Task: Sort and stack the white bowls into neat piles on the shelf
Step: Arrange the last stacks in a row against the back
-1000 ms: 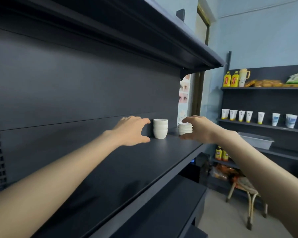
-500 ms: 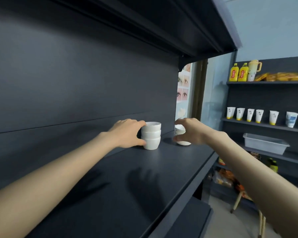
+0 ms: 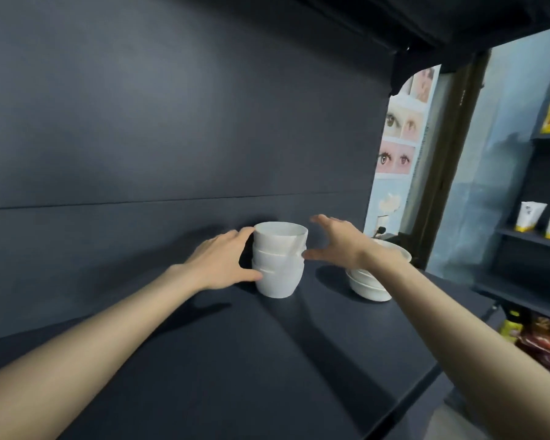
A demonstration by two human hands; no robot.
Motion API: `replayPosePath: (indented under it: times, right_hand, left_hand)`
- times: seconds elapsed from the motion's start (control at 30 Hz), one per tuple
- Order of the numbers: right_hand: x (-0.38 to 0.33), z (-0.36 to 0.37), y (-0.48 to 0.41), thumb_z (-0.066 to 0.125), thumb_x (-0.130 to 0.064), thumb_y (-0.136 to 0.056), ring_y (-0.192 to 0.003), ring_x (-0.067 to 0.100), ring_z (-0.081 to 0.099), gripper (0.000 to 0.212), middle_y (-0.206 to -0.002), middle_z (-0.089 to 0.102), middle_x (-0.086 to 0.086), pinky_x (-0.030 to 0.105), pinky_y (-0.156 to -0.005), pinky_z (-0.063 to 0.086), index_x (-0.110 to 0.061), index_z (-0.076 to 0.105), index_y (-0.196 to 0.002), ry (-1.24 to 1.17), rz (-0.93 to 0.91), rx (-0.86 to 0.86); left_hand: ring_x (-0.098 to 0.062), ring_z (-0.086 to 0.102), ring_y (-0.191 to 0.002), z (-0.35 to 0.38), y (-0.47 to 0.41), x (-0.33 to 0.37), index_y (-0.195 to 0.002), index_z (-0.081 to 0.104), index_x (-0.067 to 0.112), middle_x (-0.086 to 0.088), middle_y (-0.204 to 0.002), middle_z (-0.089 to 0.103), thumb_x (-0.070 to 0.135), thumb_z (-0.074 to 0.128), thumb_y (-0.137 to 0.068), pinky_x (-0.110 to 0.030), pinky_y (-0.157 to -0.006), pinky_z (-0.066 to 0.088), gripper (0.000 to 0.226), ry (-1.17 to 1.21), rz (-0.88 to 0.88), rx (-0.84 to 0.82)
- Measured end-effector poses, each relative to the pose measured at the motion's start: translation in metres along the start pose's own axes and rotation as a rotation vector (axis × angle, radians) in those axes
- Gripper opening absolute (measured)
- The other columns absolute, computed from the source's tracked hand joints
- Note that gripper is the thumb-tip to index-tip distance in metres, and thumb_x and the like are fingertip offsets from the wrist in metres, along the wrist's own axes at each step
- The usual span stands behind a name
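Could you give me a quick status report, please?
Left hand cupping tall bowl stack; right hand open beside it. Low bowl stack behind right wrist. Shelf path unobstructed.

Open shelf in front of us, bowls crowding the back

We see the dark shelf [image 3: 235, 360] bare from 6 o'clock up to the tall stack of bowls [image 3: 279, 260] at 12 o'clock, which stands close to the back panel [image 3: 172, 122]. Our left hand [image 3: 224, 265] touches its 9 o'clock side; our right hand [image 3: 337, 241] spreads just beside its 3 o'clock side. A lower stack of bowls [image 3: 370, 285] blocks 2 o'clock, with a narrow gap between stacks.
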State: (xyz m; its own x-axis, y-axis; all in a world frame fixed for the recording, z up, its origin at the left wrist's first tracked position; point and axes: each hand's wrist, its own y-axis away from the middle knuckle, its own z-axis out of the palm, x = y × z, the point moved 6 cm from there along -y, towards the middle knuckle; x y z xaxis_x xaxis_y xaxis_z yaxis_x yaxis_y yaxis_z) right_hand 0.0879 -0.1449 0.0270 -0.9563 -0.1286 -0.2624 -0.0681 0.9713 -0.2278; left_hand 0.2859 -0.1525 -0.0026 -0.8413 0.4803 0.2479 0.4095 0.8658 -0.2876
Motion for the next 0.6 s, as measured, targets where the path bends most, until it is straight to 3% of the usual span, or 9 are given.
replayPosePath:
  times: [0.17,0.27,0.37,0.4,0.47,0.53,0.6]
  right_hand:
    - [0.021,0.025,-0.039,0.076,-0.049,-0.074,-0.138,0.023,0.034,0.107,-0.155,0.028,0.003,0.03,-0.104,0.033,-0.019,0.01,-0.153,-0.306,-0.097,-0.043]
    - [0.028,0.044,-0.052,0.081,-0.046,-0.07,-0.133,0.019,0.041,0.117,-0.153,0.033,-0.002,0.032,-0.107,0.037,-0.022,0.003,-0.154,-0.523,-0.099,-0.119]
    - [0.028,0.058,-0.058,0.083,-0.038,-0.07,-0.12,0.007,0.049,0.116,-0.141,0.044,-0.01,0.02,-0.094,0.042,-0.023,0.004,-0.153,-0.702,-0.111,-0.192]
    - [0.026,0.06,-0.058,0.083,-0.033,-0.071,-0.113,0.001,0.053,0.109,-0.136,0.048,-0.013,0.015,-0.085,0.044,-0.021,0.01,-0.152,-0.757,-0.126,-0.21]
    - [0.021,0.063,-0.061,0.08,-0.019,-0.076,-0.1,-0.001,0.062,0.074,-0.125,0.06,-0.008,0.012,-0.072,0.049,-0.017,0.037,-0.137,-0.845,-0.196,-0.236]
    - [0.016,0.064,-0.059,0.074,-0.006,-0.081,-0.098,0.005,0.067,0.048,-0.114,0.069,-0.002,0.015,-0.071,0.051,-0.015,0.055,-0.124,-0.891,-0.267,-0.242]
    - [0.014,0.063,-0.057,0.071,-0.003,-0.082,-0.1,0.007,0.067,0.041,-0.11,0.072,-0.004,0.016,-0.075,0.051,-0.019,0.06,-0.119,-0.912,-0.299,-0.224]
  left_hand:
    - [-0.022,0.026,-0.143,0.042,-0.023,-0.017,-0.152,0.002,0.023,-0.001,-0.158,0.02,0.055,0.075,-0.069,-0.039,-0.112,0.03,0.115,0.217,-0.178,-0.033]
    - [-0.016,0.033,-0.139,0.065,-0.033,-0.022,-0.151,0.007,0.026,0.002,-0.153,0.032,0.061,0.078,-0.053,-0.038,-0.113,0.033,0.126,0.444,-0.213,-0.056]
    - [-0.01,0.047,-0.127,0.085,-0.039,-0.024,-0.146,0.018,0.031,0.012,-0.138,0.048,0.06,0.08,-0.048,-0.036,-0.106,0.042,0.12,0.592,-0.231,-0.072]
    - [-0.008,0.049,-0.123,0.091,-0.041,-0.025,-0.144,0.02,0.032,0.015,-0.134,0.05,0.058,0.082,-0.048,-0.035,-0.103,0.044,0.117,0.634,-0.234,-0.076]
    - [-0.006,0.053,-0.118,0.099,-0.047,-0.027,-0.142,0.023,0.03,0.016,-0.129,0.053,0.053,0.084,-0.048,-0.035,-0.1,0.048,0.114,0.719,-0.24,-0.074]
    - [-0.005,0.056,-0.115,0.104,-0.052,-0.025,-0.139,0.03,0.027,0.015,-0.126,0.057,0.044,0.087,-0.051,-0.034,-0.097,0.051,0.106,0.802,-0.23,-0.061]
    - [-0.003,0.06,-0.11,0.105,-0.057,-0.021,-0.128,0.04,0.032,0.013,-0.121,0.061,0.027,0.089,-0.058,-0.027,-0.091,0.053,0.085,0.862,-0.206,-0.021]
